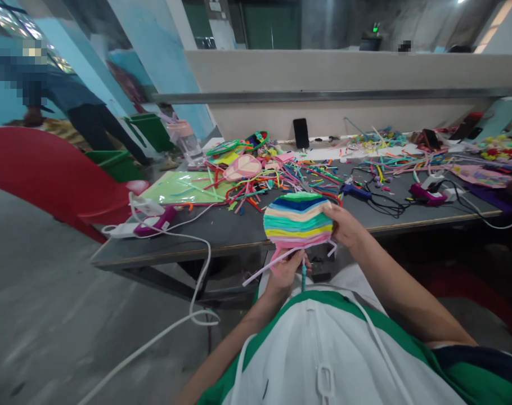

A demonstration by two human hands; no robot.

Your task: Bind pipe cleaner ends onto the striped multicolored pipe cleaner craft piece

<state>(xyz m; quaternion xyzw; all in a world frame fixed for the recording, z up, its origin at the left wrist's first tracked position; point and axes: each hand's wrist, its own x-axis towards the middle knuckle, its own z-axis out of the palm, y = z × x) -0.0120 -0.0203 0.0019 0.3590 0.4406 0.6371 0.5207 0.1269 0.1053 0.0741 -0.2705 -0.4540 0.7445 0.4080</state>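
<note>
Room between disc [298, 220] and cable [207, 256], stems [290, 170] beyond

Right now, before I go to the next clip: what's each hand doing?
Left hand: closed at the lower edge of the striped round piece; exact grip can't be told.
Right hand: closed, holding its right edge.

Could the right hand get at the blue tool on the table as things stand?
Probably yes: the blue tool lies just beyond the right hand, with nothing bulky visible between them. That hand grips the striped disc, so it would likely need to let go first.
</note>
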